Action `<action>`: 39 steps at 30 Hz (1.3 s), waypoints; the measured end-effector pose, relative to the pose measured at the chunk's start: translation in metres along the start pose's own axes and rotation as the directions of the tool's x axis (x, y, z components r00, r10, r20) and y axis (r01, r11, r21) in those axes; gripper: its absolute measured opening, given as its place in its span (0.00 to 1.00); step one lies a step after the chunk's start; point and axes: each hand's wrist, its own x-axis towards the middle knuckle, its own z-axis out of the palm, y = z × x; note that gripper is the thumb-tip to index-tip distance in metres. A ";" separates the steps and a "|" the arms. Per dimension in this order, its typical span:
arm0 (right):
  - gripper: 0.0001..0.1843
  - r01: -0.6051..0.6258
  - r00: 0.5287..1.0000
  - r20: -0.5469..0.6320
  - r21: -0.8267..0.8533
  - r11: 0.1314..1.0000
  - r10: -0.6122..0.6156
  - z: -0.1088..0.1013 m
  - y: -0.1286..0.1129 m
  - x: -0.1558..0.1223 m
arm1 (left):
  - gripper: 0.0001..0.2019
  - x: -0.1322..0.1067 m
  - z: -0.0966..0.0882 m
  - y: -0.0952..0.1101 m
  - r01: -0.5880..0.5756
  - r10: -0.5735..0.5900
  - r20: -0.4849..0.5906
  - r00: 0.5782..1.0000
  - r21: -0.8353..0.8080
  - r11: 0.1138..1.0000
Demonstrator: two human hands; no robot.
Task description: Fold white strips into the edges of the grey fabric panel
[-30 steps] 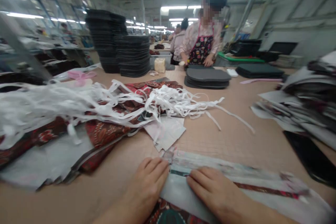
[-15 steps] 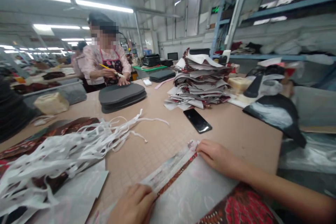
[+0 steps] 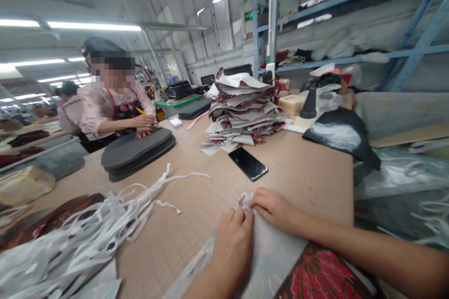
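Note:
A fabric piece point(image 3: 277, 247) with a pale grey backing and a dark brown, red-patterned face lies at the table's near edge. My right hand point(image 3: 271, 205) pinches its far corner, where the cloth bunches up in a small pale crumple point(image 3: 245, 200). Right beside it, my left hand point(image 3: 234, 238) presses on the folded edge of the same piece, fingers together near that corner. The left fingertips are partly hidden behind the hand. A black phone point(image 3: 248, 164) lies on the table just beyond both hands.
White strips point(image 3: 87, 229) lie heaped at the left. A tall stack of backed fabric pieces point(image 3: 242, 112) stands behind the phone. Across the table point(image 3: 196, 196), a co-worker point(image 3: 112, 112) holds a yellow tool over dark grey oval sheets point(image 3: 136, 154). A black cap-like piece point(image 3: 340, 133) sits at the right edge.
My left hand has slid up along the folded edge to beside my right hand, covering the brown strip. The view has turned right. The co-worker leans lower over the sheets.

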 end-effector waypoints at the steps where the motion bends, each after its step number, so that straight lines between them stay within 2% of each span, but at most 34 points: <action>1: 0.10 -0.002 1.000 0.002 -0.002 1.000 0.002 0.000 0.000 0.001 | 0.15 0.000 0.001 0.000 0.004 -0.004 0.000 1.000 0.002 1.000; 9: 0.07 -0.049 0.998 0.039 0.011 0.999 0.049 -0.005 -0.003 0.005 | 0.16 -0.005 0.000 0.003 0.030 -0.030 -0.006 1.000 -0.019 0.999; 14: 0.07 -0.058 0.998 0.015 -0.002 0.998 0.058 -0.003 -0.004 0.004 | 0.16 -0.002 -0.005 0.004 0.042 -0.043 -0.005 0.999 -0.039 0.998; 19: 0.07 -0.063 0.998 0.021 -0.009 0.998 0.064 -0.003 -0.004 0.004 | 0.18 -0.002 -0.002 0.005 0.044 -0.044 -0.005 0.999 -0.010 0.999; 28: 0.05 -0.133 0.977 0.160 -0.040 0.990 0.138 -0.016 -0.011 0.019 | 0.15 -0.002 -0.001 0.006 0.095 -0.097 -0.014 0.995 -0.076 0.993; 31: 0.03 -0.139 0.963 0.216 -0.112 0.984 0.161 -0.020 -0.017 0.025 | 0.14 -0.004 0.003 0.006 0.089 -0.094 -0.059 0.994 -0.076 0.993; 36: 0.03 0.006 0.945 0.311 -0.335 0.942 0.105 -0.016 -0.024 0.034 | 0.10 -0.011 0.008 0.004 0.055 -0.064 -0.147 0.987 -0.068 0.996; 39: 0.05 0.027 0.938 0.327 -0.393 0.919 0.112 -0.010 -0.026 0.037 | 0.10 -0.012 0.008 0.004 0.052 -0.065 -0.151 0.986 -0.093 0.994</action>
